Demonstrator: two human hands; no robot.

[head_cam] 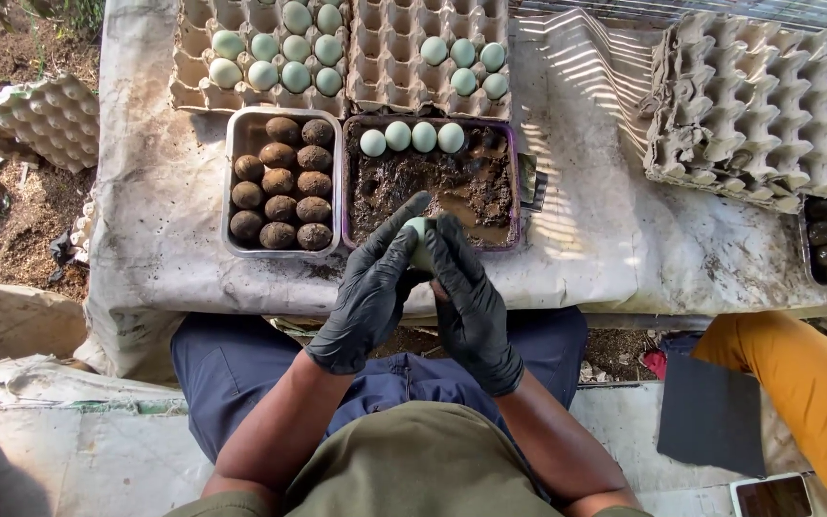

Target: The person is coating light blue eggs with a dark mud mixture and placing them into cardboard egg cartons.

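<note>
While both gloved hands meet at the counter edge, the pale egg sits upright between them, left hand and right hand fingers curled closed around it, just short of the mud tray.

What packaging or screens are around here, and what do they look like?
Two grey pulp egg cartons at the table's far edge, partly filled with pale blue-green eggs.
Stack of empty grey cartons at far right.
More empty cartons on the ground, left.
Phone, bottom right: white-edged rectangle with a dark screen.
No labels or signs show.
</note>
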